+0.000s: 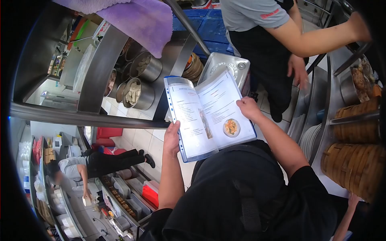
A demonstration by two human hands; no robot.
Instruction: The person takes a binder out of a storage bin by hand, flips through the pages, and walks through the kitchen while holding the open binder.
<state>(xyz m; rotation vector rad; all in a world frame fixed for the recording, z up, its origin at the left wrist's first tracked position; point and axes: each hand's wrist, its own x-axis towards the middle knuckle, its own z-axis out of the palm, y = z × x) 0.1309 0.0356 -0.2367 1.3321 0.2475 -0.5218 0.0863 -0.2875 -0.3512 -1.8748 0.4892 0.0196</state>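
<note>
An open recipe folder (217,94) with plastic sleeves and a blue edge is held in front of my body. Printed text fills both pages, and the right page has a photo of a bowl of food. My left hand (171,138) is closed on the folder's left edge, with the thumb on top. On the opposite side, my right hand (248,108) pinches the outer edge of the right page. The fingers beneath the folder are hidden. Just behind the folder stands a square metal tin (241,66).
Metal pots (140,94) of pale food sit on a shelf at left, near a purple towel (148,26). A co-worker (261,40) stands close ahead; another co-worker (72,166) works at a far-left counter. Bamboo steamers (354,166) and stacked plates (309,140) line the right.
</note>
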